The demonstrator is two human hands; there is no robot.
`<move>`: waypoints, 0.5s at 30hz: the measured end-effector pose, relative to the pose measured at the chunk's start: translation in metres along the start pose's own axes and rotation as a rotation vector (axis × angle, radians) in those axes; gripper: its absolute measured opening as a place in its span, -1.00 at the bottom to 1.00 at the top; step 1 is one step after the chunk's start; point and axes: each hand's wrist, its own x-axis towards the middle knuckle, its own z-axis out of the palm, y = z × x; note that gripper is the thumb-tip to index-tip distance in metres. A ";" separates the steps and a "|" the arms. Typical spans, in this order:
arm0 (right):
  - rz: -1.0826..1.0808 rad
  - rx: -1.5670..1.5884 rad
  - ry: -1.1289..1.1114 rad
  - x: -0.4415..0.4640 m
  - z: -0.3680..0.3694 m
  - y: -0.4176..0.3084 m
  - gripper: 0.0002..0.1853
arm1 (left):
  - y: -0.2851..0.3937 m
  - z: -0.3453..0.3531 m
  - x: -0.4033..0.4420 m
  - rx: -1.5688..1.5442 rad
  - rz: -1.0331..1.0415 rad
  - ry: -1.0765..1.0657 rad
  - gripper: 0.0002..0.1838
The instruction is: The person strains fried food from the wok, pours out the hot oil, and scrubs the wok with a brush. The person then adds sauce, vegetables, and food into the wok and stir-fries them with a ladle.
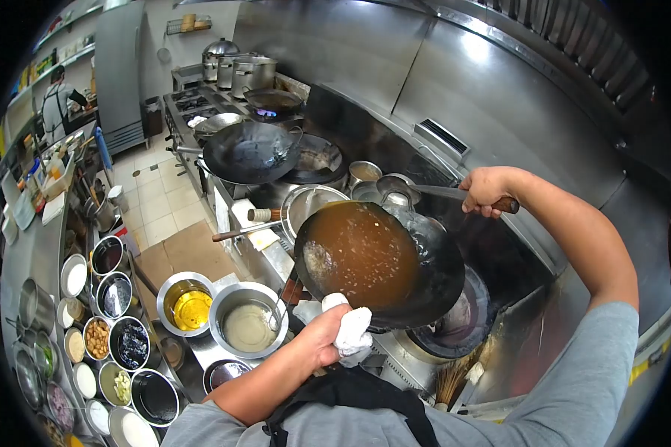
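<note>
My left hand (326, 337) is closed round a white cloth (353, 332) at the near edge of a black wok (443, 272). Brown broth (365, 253) with small bits and bubbles fills the wok's left part, and the wok is tilted to the left. To the right, my right hand (487, 192) grips the wooden handle of a metal ladle (432, 190), whose bowl is above the wok's far rim. Just beyond the wok lies a strainer (306, 205) over a pot. Under the wok's right side a round burner (466, 313) shows.
Bowls of yellow oil (191, 309) and cloudy liquid (250, 328) stand left of the wok. Many ingredient containers (130, 343) line the left counter. Another wok (252, 153) and a lit burner (265, 113) are farther back. A person (56, 104) stands at the far left.
</note>
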 end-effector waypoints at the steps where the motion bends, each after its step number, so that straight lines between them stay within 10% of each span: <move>1: 0.002 0.002 -0.002 0.002 -0.001 -0.001 -0.81 | 0.000 0.001 -0.001 -0.006 0.003 0.017 -0.84; 15: -0.026 -0.054 -0.008 -0.001 0.000 -0.016 -0.70 | 0.005 0.008 -0.015 -0.011 0.014 0.020 -0.81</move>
